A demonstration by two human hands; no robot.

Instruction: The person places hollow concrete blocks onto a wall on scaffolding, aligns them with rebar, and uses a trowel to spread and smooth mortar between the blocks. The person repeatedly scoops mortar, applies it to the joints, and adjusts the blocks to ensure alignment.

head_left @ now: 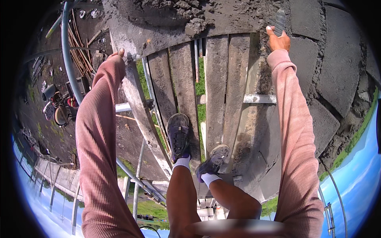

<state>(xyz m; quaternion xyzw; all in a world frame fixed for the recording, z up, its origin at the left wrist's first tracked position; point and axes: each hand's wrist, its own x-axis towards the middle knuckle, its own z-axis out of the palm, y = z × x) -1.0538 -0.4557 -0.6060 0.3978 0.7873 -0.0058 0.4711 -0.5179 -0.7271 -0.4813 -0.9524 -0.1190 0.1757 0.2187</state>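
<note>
A wide, mortar-smeared board (131,29) lies across the top of the view, with a heap of wet grey mortar (162,14) on it. At the board's left edge, my left hand (117,54) is closed round the rim with the thumb on top; its other fingers are mostly hidden. My right hand (279,41) grips a grey, ridged, round-ended tool (280,22) at the right end of the mortar. The tool's exact kind is unclear. Beside that hand is a block wall (337,59) with mortar in its joints.
My feet stand on rough planks (182,79) with gaps between them, grass showing below. A blue-grey scaffold pole (65,51) rises at left, and a white-spattered beam (139,107) slants beside the planks. Far below lie rods (75,43) and a parked motorbike (59,113).
</note>
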